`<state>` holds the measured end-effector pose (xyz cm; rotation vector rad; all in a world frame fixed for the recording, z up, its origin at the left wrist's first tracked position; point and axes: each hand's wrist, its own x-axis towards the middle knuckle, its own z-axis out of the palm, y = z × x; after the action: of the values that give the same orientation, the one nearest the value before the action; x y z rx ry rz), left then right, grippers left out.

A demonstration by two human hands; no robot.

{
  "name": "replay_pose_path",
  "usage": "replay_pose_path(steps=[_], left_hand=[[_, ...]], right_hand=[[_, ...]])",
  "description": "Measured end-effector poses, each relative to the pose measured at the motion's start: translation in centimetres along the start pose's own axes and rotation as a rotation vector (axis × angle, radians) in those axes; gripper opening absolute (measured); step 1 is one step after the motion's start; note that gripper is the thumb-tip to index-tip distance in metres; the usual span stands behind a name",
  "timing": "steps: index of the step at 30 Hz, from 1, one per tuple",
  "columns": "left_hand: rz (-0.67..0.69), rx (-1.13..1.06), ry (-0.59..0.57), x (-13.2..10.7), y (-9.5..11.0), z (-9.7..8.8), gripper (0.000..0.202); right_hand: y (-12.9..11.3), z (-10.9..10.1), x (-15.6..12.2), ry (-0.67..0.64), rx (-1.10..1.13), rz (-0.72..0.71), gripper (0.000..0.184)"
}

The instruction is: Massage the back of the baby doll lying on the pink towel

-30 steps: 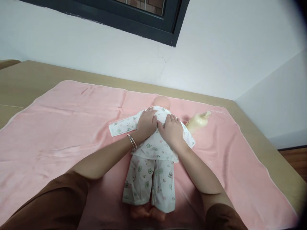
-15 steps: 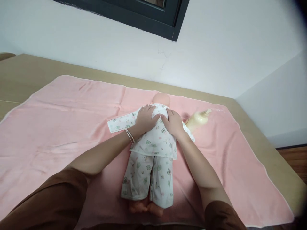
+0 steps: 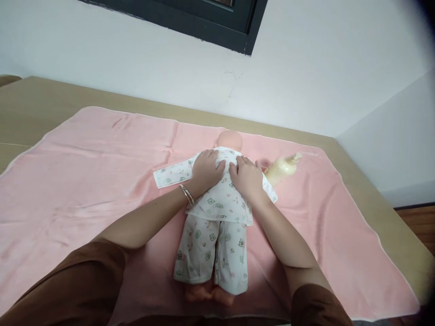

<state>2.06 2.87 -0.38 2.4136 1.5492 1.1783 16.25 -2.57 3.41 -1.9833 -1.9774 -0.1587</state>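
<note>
A baby doll in a white printed shirt and trousers lies on a pink towel, head toward the wall. My left hand lies flat on the doll's left shoulder and chest, fingers spread, a bangle on the wrist. My right hand rests flat on the doll's right chest, fingers stretched toward the collar. The two thumbs nearly meet over the shirt front. One empty sleeve sticks out to the left. The doll's bare feet show below the trousers.
A cream baby bottle lies on the towel just right of the doll's shoulder. The towel covers a tan wooden table against a white wall. A dark window frame runs above. Wood floor shows at the right.
Both hands shifted slightly on the doll's chest, first sliding up toward the collar, then settling flat again. The doll and bottle stayed in place.
</note>
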Motion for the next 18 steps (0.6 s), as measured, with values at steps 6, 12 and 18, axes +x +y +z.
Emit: replay_pose_path(steps=[6,12,18], left_hand=[[0.096,-0.052,-0.105,0.8,-0.7,0.3,0.036],[0.141,-0.002,-0.023,0.1,0.1,-0.6,0.026],[-0.026,0.008,-0.043,0.1,0.5,-0.8,0.026]], right_hand=[[1.7,0.9,1.7,-0.082,0.090,-0.034,0.052],[0.3,0.6,0.3,-0.024,-0.012,-0.068,0.048],[-0.5,0.5,-0.5,0.020,-0.068,-0.006,0.047]])
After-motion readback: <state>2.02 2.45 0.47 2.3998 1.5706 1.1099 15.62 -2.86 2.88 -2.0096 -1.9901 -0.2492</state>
